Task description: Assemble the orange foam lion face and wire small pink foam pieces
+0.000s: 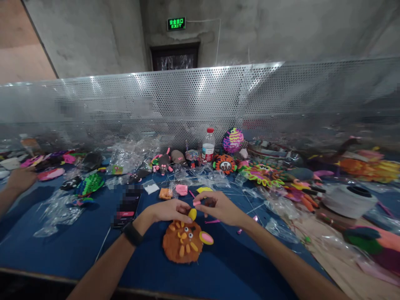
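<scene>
1. Reference: the orange figure (183,246) lies flat on the blue bench (62,246), near your edge. It has yellow strips and a small face on top, and a pink ear (206,238) on its right rim.
2. Your left hand (168,210) is just above the figure's top edge, fingers closed in a pinch on a yellow piece (192,214). You cannot tell whether the piece touches the figure.
3. Your right hand (220,208) is up and to the right of the figure, fingers curled round a small dark lump (210,203). Its fingertips almost meet those of the left hand.
4. Handling (a judgement): the figure looks like soft modelling clay, so it is probably light and easily dented, and its stuck-on bits are liable to shear off. Hold it by the plain outer rim or from underneath, and keep off the ear and strips.
5. Surroundings: a phone (126,206) lies left of the figure. A bottle (208,146) stands well behind it, before the mesh screen (187,100). Another person's hand (20,179) is far to the left.
</scene>
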Demonstrator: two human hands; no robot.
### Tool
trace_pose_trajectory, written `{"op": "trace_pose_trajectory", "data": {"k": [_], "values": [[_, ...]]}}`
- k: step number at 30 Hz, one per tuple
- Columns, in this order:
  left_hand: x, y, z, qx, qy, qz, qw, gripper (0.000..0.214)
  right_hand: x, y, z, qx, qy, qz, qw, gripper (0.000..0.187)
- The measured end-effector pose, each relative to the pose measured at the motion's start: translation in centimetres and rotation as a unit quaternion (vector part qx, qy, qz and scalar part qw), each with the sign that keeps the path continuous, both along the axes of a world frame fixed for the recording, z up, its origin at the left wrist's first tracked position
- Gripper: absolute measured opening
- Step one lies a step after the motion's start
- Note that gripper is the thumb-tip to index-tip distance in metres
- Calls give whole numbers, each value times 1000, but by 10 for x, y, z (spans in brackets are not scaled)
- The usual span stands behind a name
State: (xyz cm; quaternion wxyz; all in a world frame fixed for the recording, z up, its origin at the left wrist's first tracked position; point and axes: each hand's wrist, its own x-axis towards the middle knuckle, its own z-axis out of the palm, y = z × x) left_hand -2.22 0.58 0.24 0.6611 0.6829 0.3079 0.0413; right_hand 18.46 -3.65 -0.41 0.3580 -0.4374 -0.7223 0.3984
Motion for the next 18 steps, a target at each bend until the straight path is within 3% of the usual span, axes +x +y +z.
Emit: {"op": "trace_pose_trajectory", "data": {"k": [12,18], "values": [[2,0,-2,-20,-14,5,1000,35,-3,-5,3,16,-3,13,1000,30],[0,1,-3,-29,-10,26,999,41,-5,-10,9,-10,-14,68,998,30]]}}
